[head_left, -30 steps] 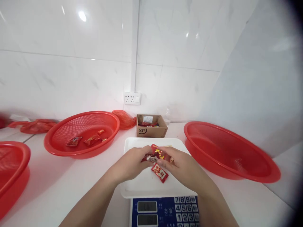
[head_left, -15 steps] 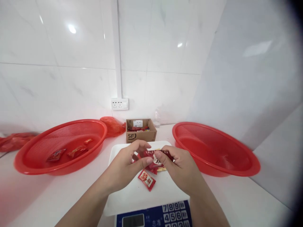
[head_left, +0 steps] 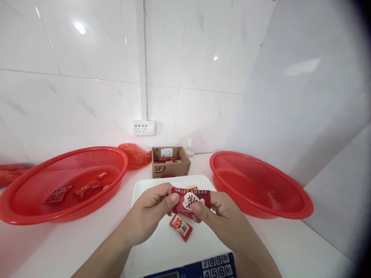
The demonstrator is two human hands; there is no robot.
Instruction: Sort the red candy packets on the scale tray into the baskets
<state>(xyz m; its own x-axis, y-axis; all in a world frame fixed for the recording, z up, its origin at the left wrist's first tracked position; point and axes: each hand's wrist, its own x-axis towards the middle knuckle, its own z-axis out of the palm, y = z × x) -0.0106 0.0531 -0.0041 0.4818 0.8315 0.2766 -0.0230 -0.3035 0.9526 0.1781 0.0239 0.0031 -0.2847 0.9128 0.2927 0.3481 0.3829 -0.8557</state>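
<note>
A dark red candy packet (head_left: 189,200) printed "SWEET SUGAR" is stretched between my two hands above the white scale tray. My left hand (head_left: 158,206) pinches its left end between thumb and fingers. At the right end, my right hand (head_left: 217,210) grips it, thumb across the front. Just below lies a smaller red and cream wrapped candy (head_left: 181,227), flat on the white tray (head_left: 165,251). Behind the held packet, a yellow and red wrapper (head_left: 193,187) shows in part; the rest is hidden.
A red plastic basket (head_left: 116,185) with several candy packets stands left, another red basket (head_left: 261,210) right. Behind the tray is a cardboard box (head_left: 174,170) of packets beside a red plastic bag (head_left: 135,156). The scale's blue keypad (head_left: 191,268) is at the front.
My left hand has closed on the packet's left end, where its fingers were apart before. The packet is now spread flat, facing me. The view has shifted slightly.
</note>
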